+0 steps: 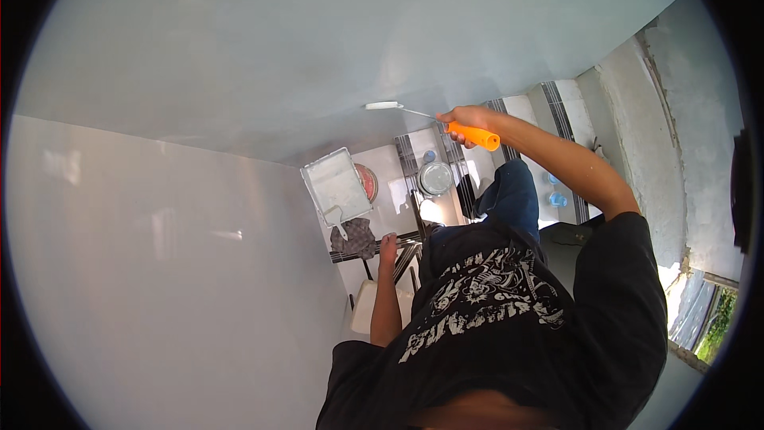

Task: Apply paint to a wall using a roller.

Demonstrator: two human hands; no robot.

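Note:
My right hand is closed around the orange handle of a small paint roller. Its thin metal rod leads left to a narrow white roller sleeve, which lies at the grey wall in front of me. Lower down, my left hand hangs beside a dark patterned cloth; its fingers are too small to read. A white paint tray sits left of centre, with a white-handled paintbrush across its near edge.
Below me run stairs with white and black-striped tiles. A round paint can stands on them; a reddish round container shows behind the tray. A pale seat is beside my left forearm. At far right is a window opening.

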